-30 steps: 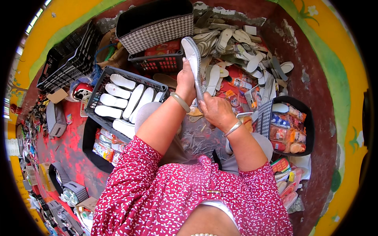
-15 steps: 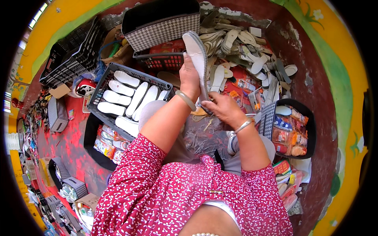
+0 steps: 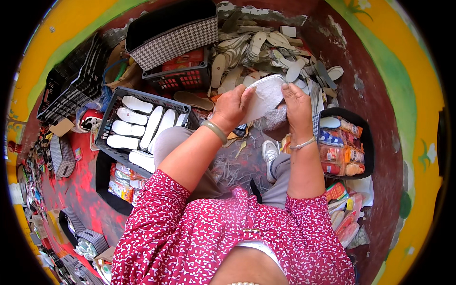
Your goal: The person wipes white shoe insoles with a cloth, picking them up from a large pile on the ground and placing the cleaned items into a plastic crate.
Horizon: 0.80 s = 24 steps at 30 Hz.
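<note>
A white insole [image 3: 266, 97] is held up in front of me, broad end away from me, with a pale stitched-looking rim. My left hand [image 3: 232, 105] is closed on its left edge, thumb on top. My right hand [image 3: 298, 105] pinches its right edge near the broad end. A fuzzy greyish part [image 3: 276, 117] hangs below the insole beside my right hand; I cannot tell if it belongs to it. Left of my left forearm, a dark plastic crate [image 3: 105, 138] holds several white insoles [image 3: 132, 116] in rows.
A heap of pale insoles [image 3: 256, 45] lies beyond my hands. A houndstooth bin [image 3: 173, 45] rests on another crate [image 3: 178, 78]. Packaged goods fill a bin [image 3: 365, 156] on the right. Stacked black crates [image 3: 71, 83] stand far left. Fibre scraps [image 3: 228, 166] litter the floor between my legs.
The insole has gone from upright and edge-on to tilted, its white face showing. My right hand has moved up from its lower end to the right edge; my left hand has lowered slightly.
</note>
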Tool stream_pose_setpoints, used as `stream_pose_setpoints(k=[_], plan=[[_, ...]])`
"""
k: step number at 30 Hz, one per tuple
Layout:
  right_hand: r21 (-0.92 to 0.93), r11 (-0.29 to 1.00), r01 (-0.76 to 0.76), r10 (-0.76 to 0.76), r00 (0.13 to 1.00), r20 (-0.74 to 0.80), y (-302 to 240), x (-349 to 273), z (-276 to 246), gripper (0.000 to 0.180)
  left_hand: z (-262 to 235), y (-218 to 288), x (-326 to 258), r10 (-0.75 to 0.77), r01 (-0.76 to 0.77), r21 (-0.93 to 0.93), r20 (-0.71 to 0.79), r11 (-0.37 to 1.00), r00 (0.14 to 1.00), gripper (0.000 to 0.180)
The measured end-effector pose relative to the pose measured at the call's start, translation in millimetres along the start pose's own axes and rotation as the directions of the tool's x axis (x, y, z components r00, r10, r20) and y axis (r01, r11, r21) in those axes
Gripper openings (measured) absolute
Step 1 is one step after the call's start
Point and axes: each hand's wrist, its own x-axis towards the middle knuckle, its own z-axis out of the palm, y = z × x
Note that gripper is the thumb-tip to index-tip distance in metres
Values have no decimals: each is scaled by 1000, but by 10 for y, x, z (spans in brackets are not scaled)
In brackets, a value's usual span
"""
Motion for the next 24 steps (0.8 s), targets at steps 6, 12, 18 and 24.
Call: stream_pose_setpoints(k=[6, 12, 18, 24], plan=[[623, 735, -266, 250, 961, 115, 77, 16, 40, 24, -38, 16, 30, 36, -10, -319, 75, 948, 997, 41], [311, 917, -249, 181, 956, 232, -80, -9, 63, 45, 100, -40, 60, -256, 186, -710, 8, 680, 967, 50], [283, 892, -352, 308, 933, 188, 85, -10, 99, 42, -289, -433, 198, -244, 273, -903, 362, -333, 900, 35], [23, 977, -212, 178, 869, 461, 91, -14, 176, 27, -438, -403, 239, 8, 153, -767, 190, -623, 982, 17]])
